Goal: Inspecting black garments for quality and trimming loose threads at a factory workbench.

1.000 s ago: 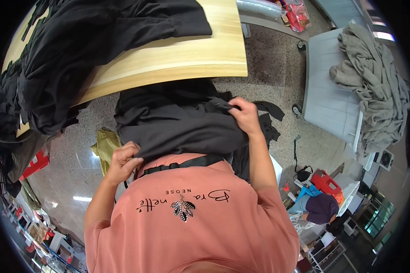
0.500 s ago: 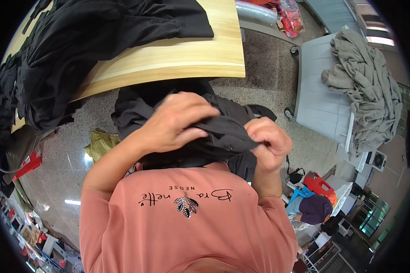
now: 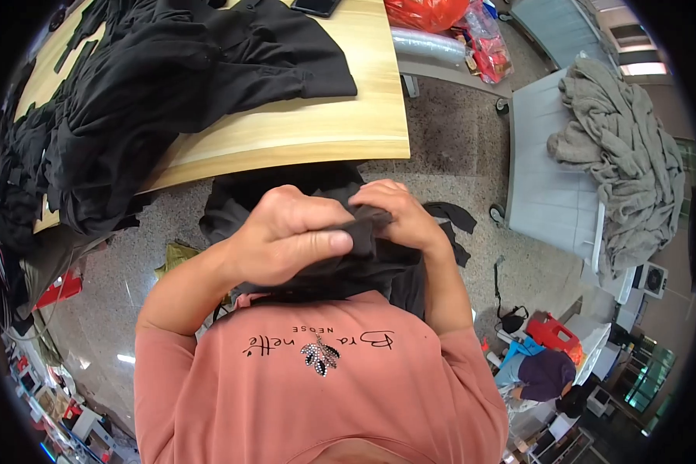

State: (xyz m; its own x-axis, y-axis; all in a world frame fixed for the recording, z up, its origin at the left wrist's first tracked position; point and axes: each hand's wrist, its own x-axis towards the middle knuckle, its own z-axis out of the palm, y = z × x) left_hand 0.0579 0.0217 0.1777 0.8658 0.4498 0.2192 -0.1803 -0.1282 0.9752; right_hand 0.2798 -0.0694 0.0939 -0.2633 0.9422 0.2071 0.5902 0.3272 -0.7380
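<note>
A black fabric garment (image 3: 348, 271) lies bunched over my lap, and both hands grip it close together. My left hand (image 3: 290, 236) is closed, its thumb pressing the cloth against the fingers. My right hand (image 3: 400, 215) pinches the same raised fold just beside it. Between the two hands a short piece of the fabric stands up. Which part of the garment this is, I cannot tell. More dark cloth spreads below and beyond my hands, partly under the table edge.
Black garments (image 3: 185, 69) are heaped on the wooden table (image 3: 363, 139) ahead, with a phone (image 3: 315, 6) at its far side. To the right stands a grey wheeled bin (image 3: 545, 155) with grey cloth (image 3: 626, 162). A person (image 3: 541, 367) is farther off at the lower right.
My right hand has moved left and away from me, up to my left hand. The cloth that was stretched between them is now gathered in a short fold. The view has shifted slightly.
</note>
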